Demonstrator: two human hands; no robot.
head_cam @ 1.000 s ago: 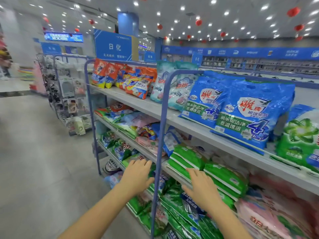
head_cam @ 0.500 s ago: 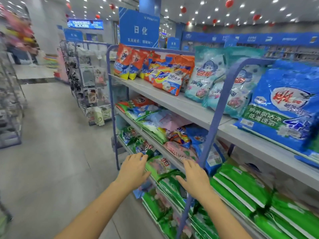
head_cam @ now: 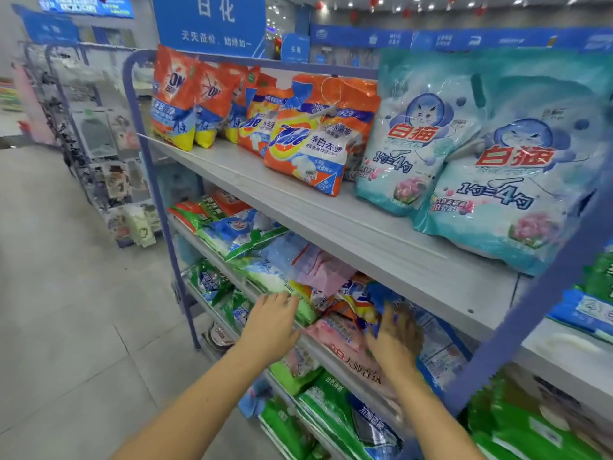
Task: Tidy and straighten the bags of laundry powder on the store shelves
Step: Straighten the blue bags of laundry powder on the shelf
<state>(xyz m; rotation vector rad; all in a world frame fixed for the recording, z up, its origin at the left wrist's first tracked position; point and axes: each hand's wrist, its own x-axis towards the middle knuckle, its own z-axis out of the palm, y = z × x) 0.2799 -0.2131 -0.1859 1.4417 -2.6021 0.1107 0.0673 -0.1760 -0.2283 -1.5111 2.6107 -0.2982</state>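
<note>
Both forearms rise from the bottom of the frame toward the second shelf (head_cam: 331, 355) at lower centre. The left hand (head_cam: 272, 322), palm down with fingers spread and gripping nothing, has its fingertips at a green-edged bag (head_cam: 282, 280). The right hand (head_cam: 394, 336), blurred, fingers open, lies flat on a pink bag (head_cam: 335, 333) beside a crumpled orange bag (head_cam: 355, 303). Orange and pale-blue bags (head_cam: 497, 180) stand upright on the top shelf (head_cam: 365, 234).

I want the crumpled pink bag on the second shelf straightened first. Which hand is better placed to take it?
The right hand, probably. It already lies spread on the pink bag at the shelf's front edge. The left hand sits further left, over a green bag, so it would have to cross over.
</note>
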